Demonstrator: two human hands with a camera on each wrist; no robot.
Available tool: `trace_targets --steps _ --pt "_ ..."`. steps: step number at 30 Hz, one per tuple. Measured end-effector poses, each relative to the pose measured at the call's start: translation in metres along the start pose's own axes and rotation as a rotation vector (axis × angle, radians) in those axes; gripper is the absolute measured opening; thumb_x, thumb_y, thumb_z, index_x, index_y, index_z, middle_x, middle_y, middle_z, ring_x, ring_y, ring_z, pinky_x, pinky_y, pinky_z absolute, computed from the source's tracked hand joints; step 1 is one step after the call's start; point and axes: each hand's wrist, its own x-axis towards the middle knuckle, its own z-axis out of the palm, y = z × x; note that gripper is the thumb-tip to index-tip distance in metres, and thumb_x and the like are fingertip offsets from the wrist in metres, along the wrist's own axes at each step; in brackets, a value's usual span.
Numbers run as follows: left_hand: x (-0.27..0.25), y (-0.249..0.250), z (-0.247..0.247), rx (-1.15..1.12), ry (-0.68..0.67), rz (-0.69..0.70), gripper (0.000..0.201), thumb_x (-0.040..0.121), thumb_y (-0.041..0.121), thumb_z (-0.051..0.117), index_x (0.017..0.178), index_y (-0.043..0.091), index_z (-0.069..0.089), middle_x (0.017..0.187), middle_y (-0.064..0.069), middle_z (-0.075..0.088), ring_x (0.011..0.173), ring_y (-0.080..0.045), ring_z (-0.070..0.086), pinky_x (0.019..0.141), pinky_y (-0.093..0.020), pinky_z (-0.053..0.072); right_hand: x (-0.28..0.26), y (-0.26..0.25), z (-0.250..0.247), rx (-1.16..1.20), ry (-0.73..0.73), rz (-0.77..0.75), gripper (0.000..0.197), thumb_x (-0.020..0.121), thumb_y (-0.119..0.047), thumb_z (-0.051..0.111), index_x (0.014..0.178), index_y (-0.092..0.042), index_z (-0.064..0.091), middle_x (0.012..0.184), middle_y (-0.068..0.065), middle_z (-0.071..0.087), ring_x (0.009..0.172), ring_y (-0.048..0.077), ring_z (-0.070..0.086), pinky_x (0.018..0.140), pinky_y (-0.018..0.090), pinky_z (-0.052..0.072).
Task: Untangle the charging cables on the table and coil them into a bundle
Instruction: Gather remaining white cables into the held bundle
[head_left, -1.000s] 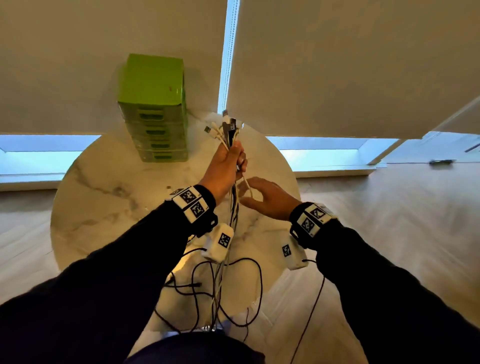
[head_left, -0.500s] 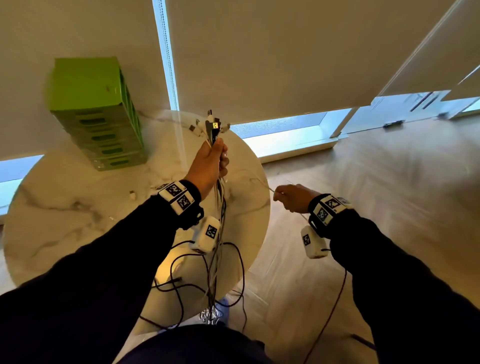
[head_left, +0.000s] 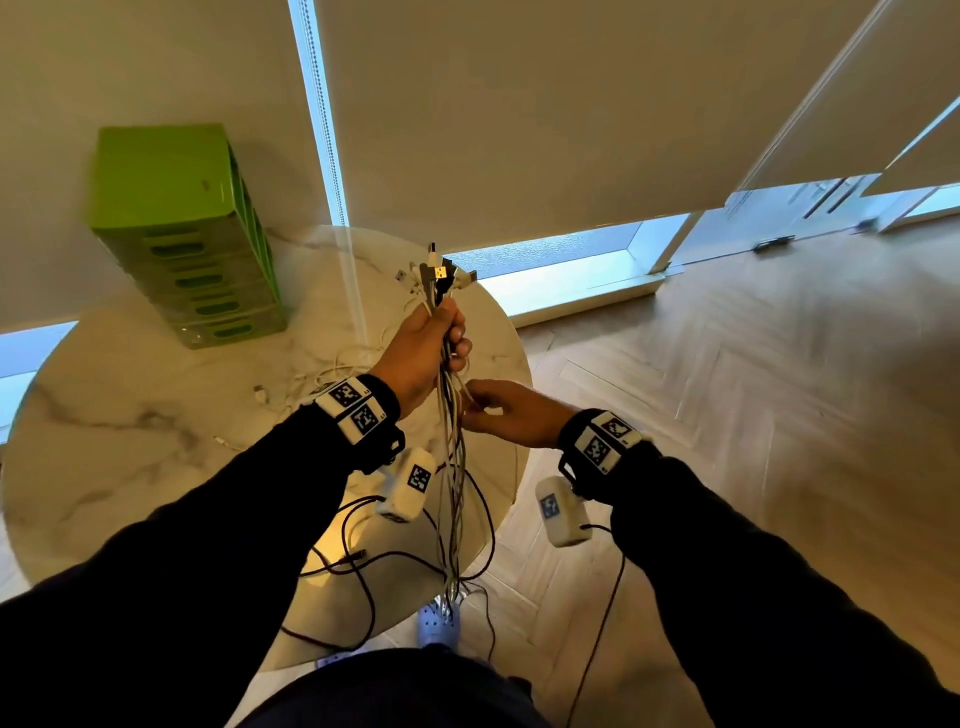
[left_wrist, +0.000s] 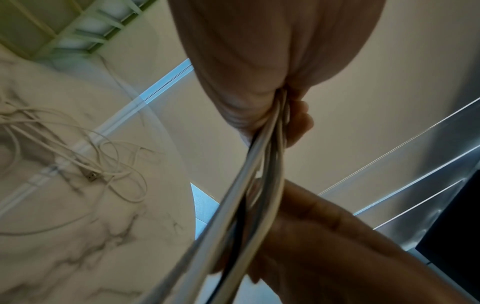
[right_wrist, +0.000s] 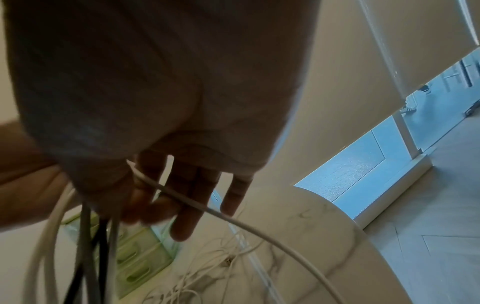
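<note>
Cables (head_left: 451, 441): head view, your left hand (head_left: 423, 348) fists them w/ plugs up over the desk (head_left: 130, 441), so the lengths hang straight. Left wrist view: same clamp. Right wrist view: right hand (right_wrist: 166, 144) pinches one white cable (right_wrist: 233, 222) to draw it free.

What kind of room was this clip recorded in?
Probably a home living area or a small office corner: a round marble-look table standing on herringbone wood flooring, roller blinds drawn over low windows, and a green drawer unit on the table.
</note>
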Motion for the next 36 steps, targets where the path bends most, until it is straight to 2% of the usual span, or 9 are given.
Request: trace_targets --steps 2,6,10,17,21,25,31,34,36 --pt "0.003 0.0 -0.005 0.053 0.059 0.008 0.032 0.109 0.032 0.039 0.085 0.013 0.049 0.064 0.003 0.046 0.061 -0.014 0.051 0.053 -0.024 0.042 -0.002 -0.005 -0.003 0.031 0.053 0.024 0.028 0.103 -0.032 0.05 0.093 -0.005 0.054 0.084 0.005 0.054 0.075 0.012 0.05 0.073 0.025 0.046" --pt "0.003 -0.002 -0.013 0.177 0.141 0.015 0.033 0.109 0.035 0.038 0.09 0.012 0.051 0.07 -0.002 0.057 0.064 -0.018 0.063 0.065 -0.032 0.055 -0.011 0.002 -0.016 -0.029 0.306 0.014 0.032 0.107 -0.036 0.037 0.086 -0.015 0.049 0.072 -0.002 0.052 0.063 0.011 0.049 0.062 0.023 0.046" --pt "0.0 0.0 -0.017 0.274 0.164 0.038 0.034 0.109 0.036 0.035 0.088 0.013 0.048 0.073 -0.003 0.051 0.055 -0.011 0.051 0.054 -0.025 0.046 -0.014 0.022 -0.027 -0.081 0.445 0.134 0.034 0.106 -0.043 0.034 0.083 -0.021 0.047 0.073 0.0 0.055 0.069 0.021 0.052 0.067 0.036 0.045" --pt "0.001 0.003 -0.03 0.058 0.064 -0.02 0.034 0.109 0.035 0.038 0.085 0.013 0.05 0.067 0.001 0.046 0.051 -0.008 0.042 0.053 -0.023 0.039 -0.034 0.07 -0.028 -0.571 -0.189 0.759 0.041 0.1 -0.036 0.048 0.134 -0.014 0.049 0.137 0.012 0.055 0.116 0.025 0.056 0.098 0.036 0.044" --pt "-0.003 0.007 -0.018 0.038 -0.044 -0.036 0.034 0.109 0.032 0.038 0.084 0.013 0.05 0.062 0.002 0.046 0.052 -0.011 0.043 0.056 -0.024 0.04 -0.022 0.049 -0.014 -0.213 -0.076 0.396 0.083 0.085 -0.034 0.073 0.152 -0.022 0.027 0.156 0.007 0.033 0.14 0.022 0.037 0.112 0.035 0.033" --pt "-0.004 0.009 -0.002 0.093 -0.153 -0.065 0.034 0.109 0.034 0.039 0.085 0.013 0.051 0.06 0.002 0.047 0.055 -0.014 0.046 0.061 -0.028 0.042 0.001 0.002 0.002 0.051 -0.05 0.136 0.102 0.075 -0.046 0.083 0.155 -0.028 0.023 0.158 -0.003 0.032 0.143 0.011 0.03 0.113 0.028 0.025" --pt "-0.016 0.024 0.008 0.211 -0.346 -0.156 0.033 0.109 0.034 0.036 0.086 0.013 0.048 0.061 0.002 0.045 0.06 -0.015 0.048 0.064 -0.026 0.045 0.011 -0.001 0.02 0.388 -0.195 0.174 0.022 0.093 -0.027 0.066 0.107 -0.011 0.074 0.114 0.004 0.073 0.117 0.018 0.063 0.114 0.042 0.038" --pt "-0.017 0.026 0.001 0.139 -0.342 -0.196 0.033 0.109 0.033 0.036 0.084 0.014 0.047 0.061 0.002 0.036 0.055 -0.013 0.041 0.068 -0.029 0.047 0.0 0.004 0.018 0.484 -0.3 0.294 0.042 0.101 -0.03 0.054 0.064 -0.01 0.06 0.078 0.014 0.071 0.104 0.032 0.07 0.104 0.037 0.047" --pt "-0.015 0.024 -0.002 0.043 -0.299 -0.219 0.034 0.109 0.032 0.038 0.081 0.014 0.047 0.06 0.004 0.031 0.051 -0.011 0.036 0.071 -0.033 0.047 -0.005 0.01 0.01 0.418 -0.286 0.334 0.048 0.099 -0.03 0.057 0.056 -0.011 0.048 0.061 0.016 0.057 0.083 0.031 0.072 0.091 0.034 0.051"
